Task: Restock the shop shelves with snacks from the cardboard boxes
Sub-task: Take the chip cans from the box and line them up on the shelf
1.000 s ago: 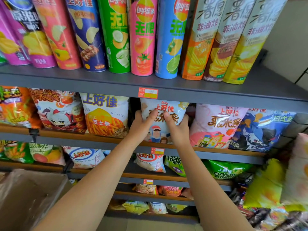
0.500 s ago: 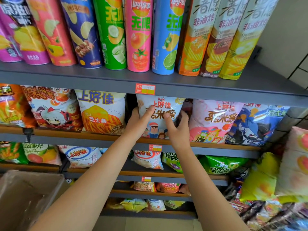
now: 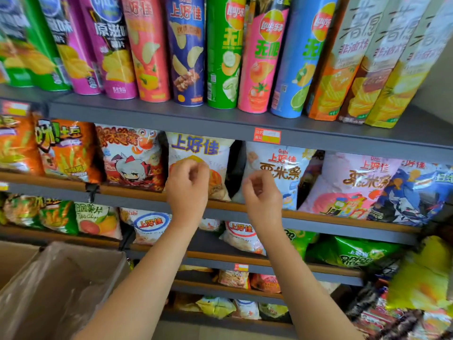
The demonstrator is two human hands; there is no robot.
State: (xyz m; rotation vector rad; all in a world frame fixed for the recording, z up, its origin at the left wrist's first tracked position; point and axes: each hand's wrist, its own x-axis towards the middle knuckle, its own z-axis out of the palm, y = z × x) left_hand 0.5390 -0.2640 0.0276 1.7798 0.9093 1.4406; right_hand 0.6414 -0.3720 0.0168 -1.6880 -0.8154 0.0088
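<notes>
Snack bag point(image 3: 277, 173) upright on second shelf point(image 3: 343, 217), just beyond both hands. Left hand point(image 3: 187, 190) and right hand point(image 3: 262, 195) loosely curled, holding nothing. Likely light, crinkly, crushable; best pinched by edges.

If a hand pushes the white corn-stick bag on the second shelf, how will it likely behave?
The white corn-stick bag looks puffed with air, so probably light and yielding. Its glossy film may be slippery. It stands upright beside a dark gap, so a push could tip it that way.
</notes>
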